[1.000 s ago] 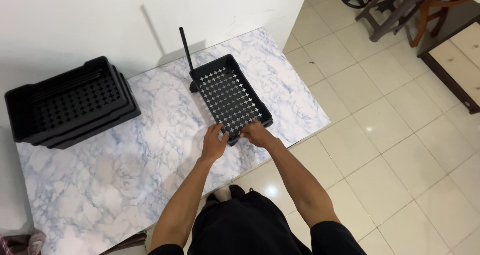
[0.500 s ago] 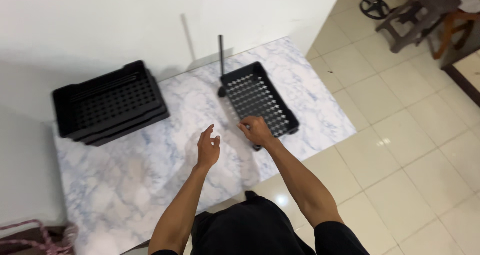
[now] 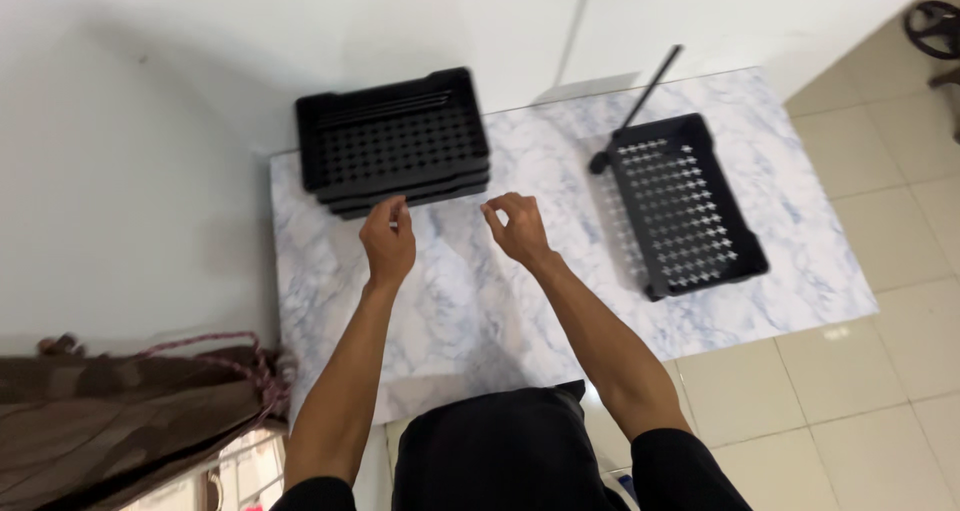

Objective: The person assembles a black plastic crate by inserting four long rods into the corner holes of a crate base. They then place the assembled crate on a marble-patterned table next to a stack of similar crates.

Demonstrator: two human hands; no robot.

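A stack of black perforated crates [image 3: 392, 141] stands at the far left of the marble table [image 3: 480, 301]. My left hand [image 3: 387, 243] hovers just in front of the stack, fingers loosely apart and holding nothing. My right hand [image 3: 518, 227] is beside it over the tabletop, also holding nothing, fingers curled but apart. A single black perforated crate [image 3: 680, 203] lies alone on the right part of the table, away from both hands.
A thin black rod [image 3: 640, 101] on a small base leans by the single crate's far end. A white wall runs behind the table. Tiled floor [image 3: 880, 371] lies to the right. Brown cloth with a rope [image 3: 130, 411] sits at lower left.
Both hands let go of the single crate on the right and moved left across the table toward the stack of crates. The view swung left.
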